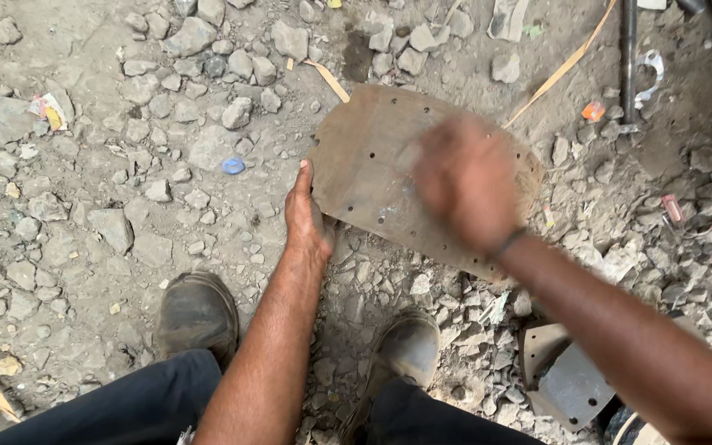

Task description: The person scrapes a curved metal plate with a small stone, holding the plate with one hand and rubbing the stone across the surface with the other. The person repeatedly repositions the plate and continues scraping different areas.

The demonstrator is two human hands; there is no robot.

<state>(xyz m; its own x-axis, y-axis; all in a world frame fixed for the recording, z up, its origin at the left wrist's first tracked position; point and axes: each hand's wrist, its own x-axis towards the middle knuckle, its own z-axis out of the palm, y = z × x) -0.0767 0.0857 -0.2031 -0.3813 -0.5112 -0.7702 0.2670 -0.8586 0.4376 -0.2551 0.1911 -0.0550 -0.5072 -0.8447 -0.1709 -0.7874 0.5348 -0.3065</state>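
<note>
Brown curved metal plate with punched holes (372, 165) runs lengthwise from the left hand (306, 218), fingers flat on its edge, toward the blurred right hand (465, 183), grip unclear.

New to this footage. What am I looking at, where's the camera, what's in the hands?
One picture, from a camera on the person's head, looking down. No machine here: two bare hands. The left hand lies flat on the near edge of a curved brown plate with rows of small holes, lying on stony ground. The right hand is over the plate, blurred by motion, so whether it holds anything cannot be told. Below are the person's two worn shoes. A similar grey plate lies at lower right, a dark rod at top right, and a blue cap among the stones.
</note>
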